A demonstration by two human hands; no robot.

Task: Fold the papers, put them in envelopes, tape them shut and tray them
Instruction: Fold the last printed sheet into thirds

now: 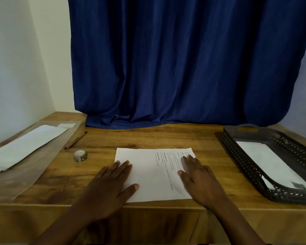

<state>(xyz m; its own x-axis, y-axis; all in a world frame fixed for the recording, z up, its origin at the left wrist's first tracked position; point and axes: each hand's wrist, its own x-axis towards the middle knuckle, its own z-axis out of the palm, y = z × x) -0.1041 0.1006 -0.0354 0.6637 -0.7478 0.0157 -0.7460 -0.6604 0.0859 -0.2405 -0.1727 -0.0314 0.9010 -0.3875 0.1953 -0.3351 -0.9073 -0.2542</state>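
Observation:
A white printed sheet of paper point(154, 172) lies flat on the wooden table point(148, 138) near the front edge. My left hand point(109, 188) rests flat on its left part, fingers straight. My right hand point(200, 181) presses flat on its right part, over the printed lines. A small roll of tape point(80, 155) stands to the left of the sheet. White envelopes point(25, 147) lie at the far left on a clear plastic sleeve point(35, 174). At the right stands a dark perforated tray point(254, 174) with a white envelope point(265, 160) inside.
A brown pencil point(75, 140) lies between the envelopes and the tape. A dark blue curtain point(184, 68) hangs behind the table and bunches on its back edge. White walls close in on the left and right.

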